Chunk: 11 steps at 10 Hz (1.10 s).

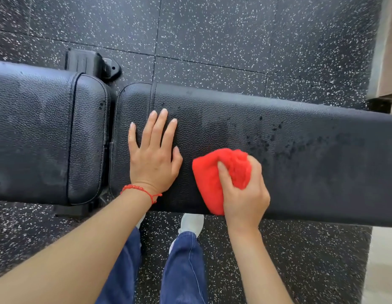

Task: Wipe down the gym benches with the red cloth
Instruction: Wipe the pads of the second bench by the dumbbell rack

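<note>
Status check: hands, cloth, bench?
Left hand flat on bench pad. Right hand grips red cloth on pad. Droplets ahead, unwiped.

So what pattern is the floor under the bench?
Black rubber floor with white speckles, laid in square tiles; clearest in the head view.

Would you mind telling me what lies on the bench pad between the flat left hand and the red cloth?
Nothing: in the head view only bare black bench pad separates the left hand from the red cloth.
</note>
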{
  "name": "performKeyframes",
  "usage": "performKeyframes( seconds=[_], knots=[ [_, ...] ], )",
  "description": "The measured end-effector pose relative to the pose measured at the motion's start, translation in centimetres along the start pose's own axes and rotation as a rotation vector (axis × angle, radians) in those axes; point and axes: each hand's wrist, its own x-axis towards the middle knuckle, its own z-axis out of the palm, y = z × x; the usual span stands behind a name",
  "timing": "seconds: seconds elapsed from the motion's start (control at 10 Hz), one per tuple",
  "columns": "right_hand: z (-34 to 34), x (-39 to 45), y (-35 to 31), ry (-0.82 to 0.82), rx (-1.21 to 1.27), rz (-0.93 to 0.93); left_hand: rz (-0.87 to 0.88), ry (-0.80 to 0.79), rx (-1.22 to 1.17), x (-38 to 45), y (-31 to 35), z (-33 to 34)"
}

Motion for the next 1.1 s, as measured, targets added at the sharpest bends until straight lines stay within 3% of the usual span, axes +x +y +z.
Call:
performKeyframes(
  seconds=[0.1,0.5,0.6,0.8,1.1],
  knots=[
    [-0.4,-0.2,0.3,-0.041,0.020,0.032,-0.004,-0.001,0.012,0.1,0.1,0.0],
    [2.1,7.1,-1.8,0.009,0.012,-0.139,-0.007,0.005,0.027,0.1,0.1,0.0],
    [1.4,4.5,-0.6,0.066,0.030,-0.082,-0.003,0.013,0.019,0.0,0.1,0.0],
    [-0.4,-0.5,1.2,0.029,0.016,0.048,0.000,0.004,0.017,0.0,0.0,0.0],
    [1.0,4.5,-0.2,0.098,0.043,-0.011,0.006,0.011,0.028,0.0,-0.1,0.3]
  ],
)
